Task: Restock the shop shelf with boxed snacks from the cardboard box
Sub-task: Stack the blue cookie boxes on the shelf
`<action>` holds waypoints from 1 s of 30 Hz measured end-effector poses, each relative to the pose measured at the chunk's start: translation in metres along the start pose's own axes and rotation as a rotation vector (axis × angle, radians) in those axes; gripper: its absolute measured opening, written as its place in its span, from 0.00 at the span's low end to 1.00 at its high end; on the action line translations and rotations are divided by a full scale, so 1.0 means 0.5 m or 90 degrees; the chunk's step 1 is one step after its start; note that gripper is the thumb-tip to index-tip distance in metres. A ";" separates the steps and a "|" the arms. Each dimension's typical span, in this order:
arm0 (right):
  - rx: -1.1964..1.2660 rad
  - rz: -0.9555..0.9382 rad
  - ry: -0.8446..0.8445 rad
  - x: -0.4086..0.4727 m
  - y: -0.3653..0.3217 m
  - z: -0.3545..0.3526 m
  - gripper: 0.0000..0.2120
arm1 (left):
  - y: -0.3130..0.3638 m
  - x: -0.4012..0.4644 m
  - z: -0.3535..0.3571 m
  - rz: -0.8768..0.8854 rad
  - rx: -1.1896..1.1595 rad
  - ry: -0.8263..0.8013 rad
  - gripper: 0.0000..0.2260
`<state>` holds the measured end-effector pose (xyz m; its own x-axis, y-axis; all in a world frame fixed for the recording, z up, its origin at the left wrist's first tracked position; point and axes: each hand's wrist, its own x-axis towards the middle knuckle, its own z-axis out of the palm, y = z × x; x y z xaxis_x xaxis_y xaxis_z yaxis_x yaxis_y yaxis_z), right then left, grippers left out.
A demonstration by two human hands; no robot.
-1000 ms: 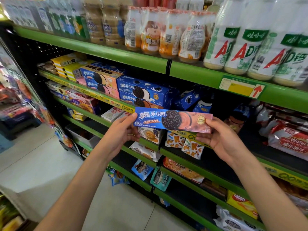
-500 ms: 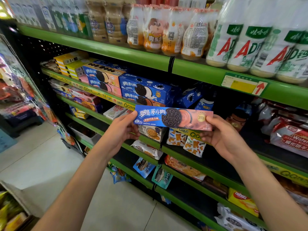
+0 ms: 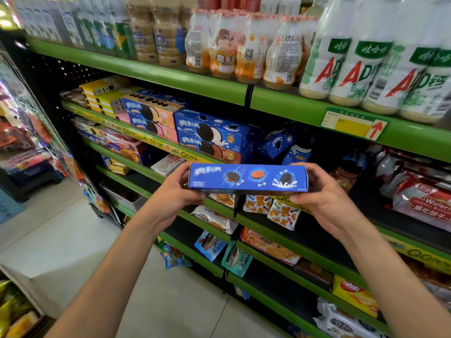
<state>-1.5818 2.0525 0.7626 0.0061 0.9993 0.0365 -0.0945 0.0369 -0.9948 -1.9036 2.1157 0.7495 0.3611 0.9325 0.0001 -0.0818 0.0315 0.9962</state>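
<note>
Here, in a shop aisle, pale floor tiles (image 3: 61, 240) run along the left past a hanging rack of bright packets (image 3: 26, 142), while green-edged shelves (image 3: 170, 76) climb the frame. On the second shelf from the top, yellow boxes (image 3: 105, 98) sit beside stacked pink biscuit boxes (image 3: 151, 118) and blue ones (image 3: 210, 132). In front of that shelf's edge, the left hand (image 3: 175, 191) grips one end of a long blue biscuit box (image 3: 247, 178), thumb on top and fingers curled beneath; the right hand (image 3: 324, 198) clasps the other end the same way. The box lies level, its dark blue face up, held in the air just clear of the shelves, covering part of the yellow price strip (image 3: 170, 148) behind it. Above, wrapped packs of milk drink bottles (image 3: 353, 69) crowd the top shelf near a price tag with a red arrow (image 3: 353, 123). To the right, red and white wafer bags (image 3: 419, 198) fill the neighbouring bay, with snack packets (image 3: 280, 211) on the shelf under the box.
</note>
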 end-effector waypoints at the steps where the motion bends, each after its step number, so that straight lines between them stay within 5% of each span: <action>1: -0.004 -0.007 0.002 0.000 0.002 -0.001 0.33 | -0.003 0.001 0.001 0.007 0.005 -0.001 0.27; 30: -0.059 -0.019 0.013 -0.006 -0.006 0.008 0.30 | -0.003 0.002 0.008 0.044 -0.009 -0.028 0.25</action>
<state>-1.5854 2.0496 0.7660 0.0275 0.9975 0.0650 -0.0018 0.0650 -0.9979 -1.8994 2.1150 0.7486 0.3951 0.9157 0.0738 -0.1210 -0.0278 0.9923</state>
